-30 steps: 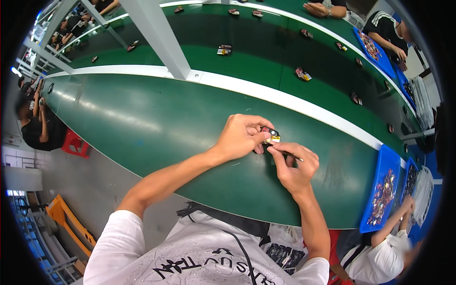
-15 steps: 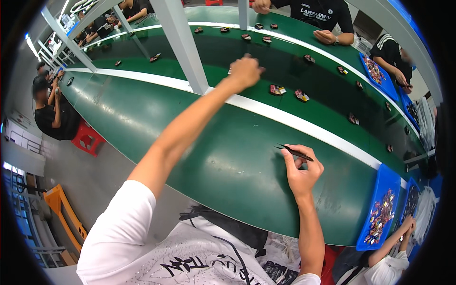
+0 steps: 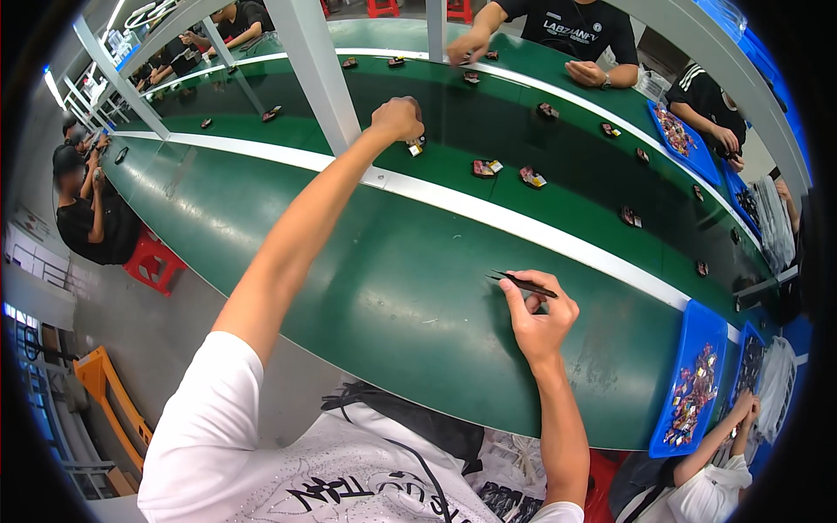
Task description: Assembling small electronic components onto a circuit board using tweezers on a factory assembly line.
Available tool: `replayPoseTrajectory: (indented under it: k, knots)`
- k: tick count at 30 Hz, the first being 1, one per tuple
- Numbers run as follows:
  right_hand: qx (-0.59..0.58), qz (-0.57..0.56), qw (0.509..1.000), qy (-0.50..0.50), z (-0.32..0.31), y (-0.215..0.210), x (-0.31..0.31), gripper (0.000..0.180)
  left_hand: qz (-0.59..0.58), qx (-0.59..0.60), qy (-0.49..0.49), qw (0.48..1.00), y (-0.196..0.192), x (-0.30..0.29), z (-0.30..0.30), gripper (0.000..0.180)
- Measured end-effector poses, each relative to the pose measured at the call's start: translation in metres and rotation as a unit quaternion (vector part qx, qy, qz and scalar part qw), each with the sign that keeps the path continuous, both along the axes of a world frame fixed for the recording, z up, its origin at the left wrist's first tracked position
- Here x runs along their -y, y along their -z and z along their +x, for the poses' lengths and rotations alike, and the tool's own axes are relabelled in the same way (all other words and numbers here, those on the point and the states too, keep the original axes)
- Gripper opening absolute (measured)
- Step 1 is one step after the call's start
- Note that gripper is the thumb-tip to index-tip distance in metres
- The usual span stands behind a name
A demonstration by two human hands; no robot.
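Observation:
My left hand (image 3: 397, 119) reaches across the white rail to the dark green belt, knuckles up. Its fingertips are hidden below it. Close against that hand is a small dark part with a white and yellow label (image 3: 416, 146); I cannot tell whether the fingers grip it. Black tweezers (image 3: 534, 287) are held in my right hand (image 3: 542, 318), above the green worktop, with the tips pointing left and slightly apart. Two similar small dark parts, one labelled in pink and white (image 3: 486, 168) and one in red and yellow (image 3: 533, 177), lie on the belt to the right.
A grey upright post (image 3: 316, 78) stands just left of my left hand. The white rail (image 3: 488, 213) divides worktop (image 3: 392, 261) from belt. A blue tray (image 3: 663, 436) of small colourful pieces sits at the right. Co-workers sit across the belt and at both sides.
My left hand has moved left in the view, and the labelled part beside it now shows. The parts on the belt appear farther left. The right hand still holds the tweezers.

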State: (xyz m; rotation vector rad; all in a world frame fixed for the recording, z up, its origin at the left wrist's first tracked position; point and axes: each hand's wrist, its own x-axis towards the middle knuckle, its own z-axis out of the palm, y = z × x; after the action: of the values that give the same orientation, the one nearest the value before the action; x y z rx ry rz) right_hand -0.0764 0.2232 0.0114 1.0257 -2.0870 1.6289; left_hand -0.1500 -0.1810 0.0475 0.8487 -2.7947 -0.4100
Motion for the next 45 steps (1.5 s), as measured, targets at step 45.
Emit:
replayPoseTrajectory:
  k: [45]
  knots:
    - [0.383, -0.063, 0.919, -0.065, 0.005, -0.003, 0.002, 0.015, 0.532, -0.254, 0.196, 0.784, 0.048, -0.215, 0.155, 0.027]
